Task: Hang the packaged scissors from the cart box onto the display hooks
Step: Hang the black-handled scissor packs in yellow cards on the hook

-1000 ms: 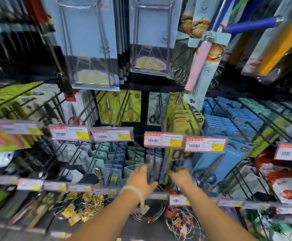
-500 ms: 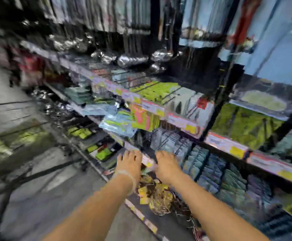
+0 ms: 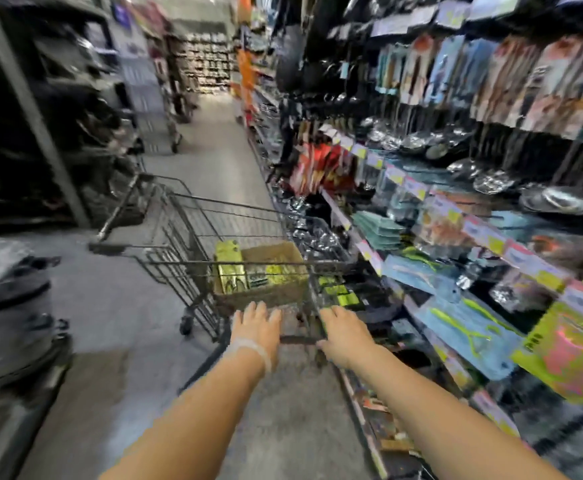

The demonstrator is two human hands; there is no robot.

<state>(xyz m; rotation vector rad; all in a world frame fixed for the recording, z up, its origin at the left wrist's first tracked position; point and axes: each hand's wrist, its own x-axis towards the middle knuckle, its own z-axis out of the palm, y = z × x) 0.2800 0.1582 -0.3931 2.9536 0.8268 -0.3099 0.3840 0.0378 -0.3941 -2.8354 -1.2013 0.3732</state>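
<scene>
**A:** Head cam had both arms stretched toward the cart (image 3: 214,237) sitting mid-frame in the aisle. The left hand (image 3: 257,325) was flat, fingers loosely spread, holding nothing. The right hand (image 3: 343,332) was also empty, fingers loose and extended, just at the cart's near rail. The cardboard box (image 3: 266,268) sat in the basket's near right corner, with yellow-green packaged scissors (image 3: 229,268) standing upright on its left side. Picture's pretty blurry though.

**B:** So a reach for the next batch?

**A:** That was my read. Neither hand was in the box yet, both were just short of it, below it in the frame.

**B:** Any tips for doing it clean?

**A:** I'd go over the rail, not through the wire, and pinch a pack by its top edge so the hang hole stays clear. Taking a few together, all facing one way, would save trips. The display hooks (image 3: 473,237) filled the right side of the frame, so it's a short turn from the box. I couldn't tell how many packs were left.
</scene>
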